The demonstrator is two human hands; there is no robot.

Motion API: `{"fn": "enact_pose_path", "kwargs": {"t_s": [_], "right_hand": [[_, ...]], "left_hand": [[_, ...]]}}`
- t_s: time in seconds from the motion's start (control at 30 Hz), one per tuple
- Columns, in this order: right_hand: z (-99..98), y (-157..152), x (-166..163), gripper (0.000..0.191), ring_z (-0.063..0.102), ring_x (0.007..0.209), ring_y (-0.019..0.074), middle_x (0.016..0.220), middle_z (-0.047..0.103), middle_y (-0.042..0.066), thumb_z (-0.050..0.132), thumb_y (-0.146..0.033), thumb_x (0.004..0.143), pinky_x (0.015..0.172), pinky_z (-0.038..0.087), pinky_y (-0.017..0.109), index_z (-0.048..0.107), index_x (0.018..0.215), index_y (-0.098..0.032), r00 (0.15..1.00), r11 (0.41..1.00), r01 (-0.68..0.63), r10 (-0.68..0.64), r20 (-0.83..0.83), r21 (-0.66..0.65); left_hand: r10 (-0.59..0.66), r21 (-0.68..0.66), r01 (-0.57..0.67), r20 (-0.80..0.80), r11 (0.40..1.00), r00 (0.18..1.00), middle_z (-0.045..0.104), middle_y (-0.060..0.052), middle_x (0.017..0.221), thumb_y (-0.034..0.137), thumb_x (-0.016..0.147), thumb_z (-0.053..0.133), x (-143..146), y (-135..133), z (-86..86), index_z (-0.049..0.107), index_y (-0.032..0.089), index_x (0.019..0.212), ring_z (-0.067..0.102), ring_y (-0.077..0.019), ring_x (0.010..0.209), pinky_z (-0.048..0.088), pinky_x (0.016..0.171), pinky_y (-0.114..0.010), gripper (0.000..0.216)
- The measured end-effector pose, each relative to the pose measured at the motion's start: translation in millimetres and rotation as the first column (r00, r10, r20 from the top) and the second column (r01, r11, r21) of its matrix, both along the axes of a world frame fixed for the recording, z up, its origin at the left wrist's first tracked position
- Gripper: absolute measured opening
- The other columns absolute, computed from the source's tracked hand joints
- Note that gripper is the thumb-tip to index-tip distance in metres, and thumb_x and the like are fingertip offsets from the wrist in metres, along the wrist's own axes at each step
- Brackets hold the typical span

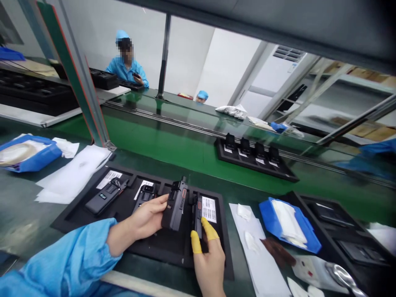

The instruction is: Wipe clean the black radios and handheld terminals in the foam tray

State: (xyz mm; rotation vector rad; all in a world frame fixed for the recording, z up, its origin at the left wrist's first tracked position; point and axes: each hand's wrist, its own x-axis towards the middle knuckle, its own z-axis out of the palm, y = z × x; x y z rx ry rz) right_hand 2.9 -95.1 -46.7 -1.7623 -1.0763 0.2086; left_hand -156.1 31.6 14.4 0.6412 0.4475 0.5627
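My left hand grips a black handheld radio with a stubby top and an orange strip on its side, raised above a black foam tray. Yellow finger covers sit on the thumb and index finger of my right hand. Those two fingertips close around the lower end of a second black radio in the tray's right compartment, beside a white label sheet. Another radio lies in the leftmost compartment. One more radio is partly hidden behind my left hand.
Left of the tray are white sheets and a blue bin. To the right lie papers, a blue bin of white cloths and another black tray. A loaded tray stands on the green belt. A co-worker sits beyond.
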Motion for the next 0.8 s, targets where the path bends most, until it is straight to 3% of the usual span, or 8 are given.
{"fn": "enact_pose_path", "kwargs": {"t_s": [0.13, 0.27, 0.37, 0.47, 0.57, 0.67, 0.73, 0.8], "right_hand": [[11.7, 12.8, 5.6, 0.061, 0.066, 0.09, 0.0227, 0.111, 0.064, 0.012, 0.056, -0.047, 0.078, 0.073, 0.055, 0.034, 0.048, 0.13, -0.017, 0.998, 0.996, -0.005, -0.001, -0.065, -0.093], [28.6, 29.6, 2.3, 0.075, 0.065, 0.088, 0.0315, 0.111, 0.063, 0.018, 0.054, -0.05, 0.073, 0.07, 0.052, 0.041, 0.042, 0.135, -0.009, 0.993, 0.959, 0.076, -0.05, 0.103, -0.272], [36.0, 35.4, -1.9, 0.073, 0.065, 0.087, 0.0344, 0.109, 0.063, 0.02, 0.048, -0.046, 0.075, 0.069, 0.05, 0.043, 0.04, 0.136, -0.006, 0.989, 0.927, 0.094, -0.044, 0.144, -0.362], [37.7, 33.1, 0.5, 0.069, 0.065, 0.088, 0.0329, 0.105, 0.066, 0.016, 0.045, -0.039, 0.077, 0.073, 0.049, 0.043, 0.036, 0.139, -0.012, 0.994, 0.924, 0.097, -0.07, 0.085, -0.37], [33.9, 25.7, 8.6, 0.073, 0.063, 0.1, 0.0304, 0.112, 0.065, 0.014, 0.047, -0.04, 0.079, 0.084, 0.048, 0.044, 0.026, 0.144, -0.016, 0.99, 0.959, 0.064, -0.096, -0.103, -0.276], [26.2, 17.7, 14.3, 0.08, 0.056, 0.114, 0.0253, 0.127, 0.057, 0.013, 0.053, -0.044, 0.078, 0.094, 0.046, 0.042, 0.019, 0.145, -0.017, 0.93, 1.0, 0.013, -0.013, -0.367, -0.004], [20.2, 13.2, 14.7, 0.075, 0.054, 0.117, 0.0248, 0.129, 0.055, 0.014, 0.06, -0.043, 0.075, 0.096, 0.046, 0.041, 0.032, 0.14, -0.017, 0.879, 0.989, 0.027, 0.047, -0.475, 0.147], [14.4, 9.5, 12.8, 0.064, 0.056, 0.114, 0.0262, 0.123, 0.059, 0.013, 0.067, -0.041, 0.07, 0.096, 0.046, 0.043, 0.049, 0.126, -0.017, 0.841, 0.974, 0.055, 0.074, -0.536, 0.22]], "left_hand": [[-0.048, 0.01, 0.047, 0.08, 0.999, 0.996, 0.068, -0.008, 0.09, 0.02, 0.073, 0.069, -1.9, -1.8, 5.0, 0.062, 0.014, 0.109, 0.064, -0.0182, 0.079, 0.047, 0.072, -0.026, 0.037], [-0.087, 0.022, 0.085, 0.122, 0.996, 0.989, 0.068, -0.007, 0.09, 0.02, 0.072, 0.072, -1.8, -3.3, 10.0, 0.063, 0.013, 0.107, 0.064, -0.0172, 0.08, 0.047, 0.075, -0.026, 0.037], [-0.104, 0.027, 0.101, 0.123, 0.995, 0.987, 0.068, -0.006, 0.089, 0.021, 0.072, 0.073, -2.1, -2.8, 9.9, 0.065, 0.014, 0.104, 0.064, -0.016, 0.078, 0.048, 0.076, -0.027, 0.034], [-0.108, 0.045, 0.104, 0.104, 0.994, 0.989, 0.067, -0.005, 0.086, 0.023, 0.073, 0.073, -3.3, -1.9, 9.0, 0.064, 0.016, 0.106, 0.064, -0.0158, 0.076, 0.048, 0.075, -0.027, 0.035], [-0.095, 0.089, 0.089, 0.066, 0.992, 0.993, 0.067, -0.004, 0.083, 0.028, 0.074, 0.072, -4.1, -2.2, 9.7, 0.063, 0.017, 0.108, 0.064, -0.0158, 0.076, 0.048, 0.074, -0.027, 0.037], [-0.05, 0.156, 0.046, 0.021, 0.987, 0.999, 0.066, -0.005, 0.085, 0.03, 0.071, 0.076, -2.8, -3.8, 9.5, 0.063, 0.018, 0.108, 0.062, -0.016, 0.076, 0.047, 0.075, -0.027, 0.041], [0.061, 0.299, -0.041, -0.057, 0.953, 0.996, 0.065, -0.004, 0.089, 0.027, 0.066, 0.079, -0.7, -5.0, 7.4, 0.063, 0.019, 0.107, 0.061, -0.0173, 0.082, 0.045, 0.08, -0.028, 0.045], [0.206, 0.461, -0.126, -0.129, 0.879, 0.97, 0.063, -0.004, 0.093, 0.023, 0.062, 0.081, 1.1, -6.2, 4.4, 0.063, 0.019, 0.104, 0.058, -0.0192, 0.09, 0.042, 0.086, -0.029, 0.045]]}}
